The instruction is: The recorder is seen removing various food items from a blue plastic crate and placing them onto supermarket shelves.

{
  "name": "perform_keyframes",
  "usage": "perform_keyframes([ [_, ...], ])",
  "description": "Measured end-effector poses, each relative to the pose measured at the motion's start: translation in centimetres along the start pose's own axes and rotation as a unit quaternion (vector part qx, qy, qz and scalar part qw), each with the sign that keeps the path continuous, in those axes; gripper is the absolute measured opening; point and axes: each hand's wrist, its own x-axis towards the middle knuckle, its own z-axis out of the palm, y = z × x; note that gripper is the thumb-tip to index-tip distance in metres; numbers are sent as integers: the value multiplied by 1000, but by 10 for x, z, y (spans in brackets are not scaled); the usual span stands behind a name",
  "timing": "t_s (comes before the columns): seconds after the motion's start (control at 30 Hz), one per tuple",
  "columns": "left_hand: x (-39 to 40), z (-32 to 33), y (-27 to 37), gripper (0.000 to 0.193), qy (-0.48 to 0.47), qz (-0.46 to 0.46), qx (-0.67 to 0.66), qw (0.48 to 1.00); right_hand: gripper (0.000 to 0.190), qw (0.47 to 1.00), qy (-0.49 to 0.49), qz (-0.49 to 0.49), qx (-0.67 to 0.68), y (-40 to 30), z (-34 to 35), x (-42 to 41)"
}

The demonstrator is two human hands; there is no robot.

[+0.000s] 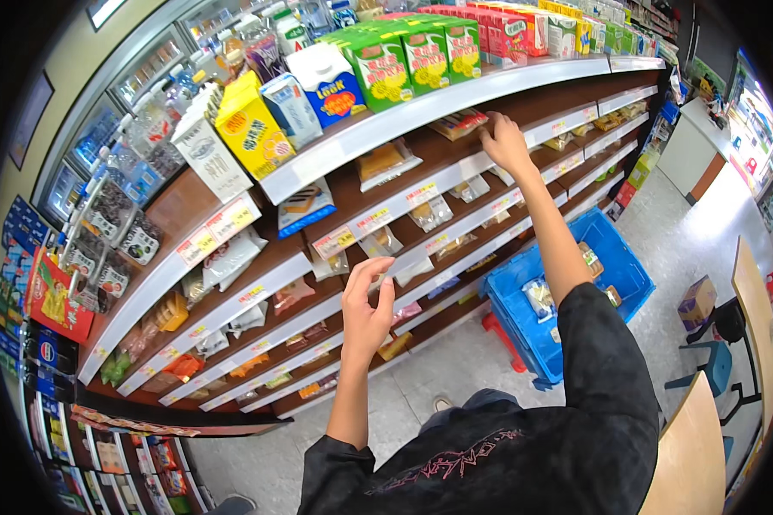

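On the upper shelf under the drink cartons, my right hand point(504, 143) reaches to a packaged bread point(458, 123) in a red and clear wrapper. Its fingertips are at the packet's right end; whether they grip it I cannot tell. My left hand point(366, 309) is raised before the lower shelves, thumb and fingers apart, holding nothing. Left of the red packet lie a bread in a clear bag point(381, 164) and a blue and white packet point(306, 207). More clear bags, such as a small wrapped item point(430, 212), lie on the shelf below.
A blue plastic crate point(522, 335) with several packaged foods stands on the floor at the right, by a red base. Green drink cartons point(383, 71) line the top shelf. Farther right are a cardboard box point(697, 302), a blue stool point(708, 367) and a wooden tabletop point(689, 450).
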Motion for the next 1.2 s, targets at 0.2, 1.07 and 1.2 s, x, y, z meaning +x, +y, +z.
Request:
perform_keyframes([
  [0.2, 25, -21, 9, 26, -30, -35, -14, 999, 53, 975, -110, 138, -134, 16, 34, 57],
  [1.07, 190, 36, -102, 59, 70, -375, 114, 917, 37, 880, -82, 82, 460, -28, 33, 11],
  [1.2, 196, 54, -87, 57, 70, -368, 85, 923, 31, 836, -49, 146, 526, -13, 22, -6],
])
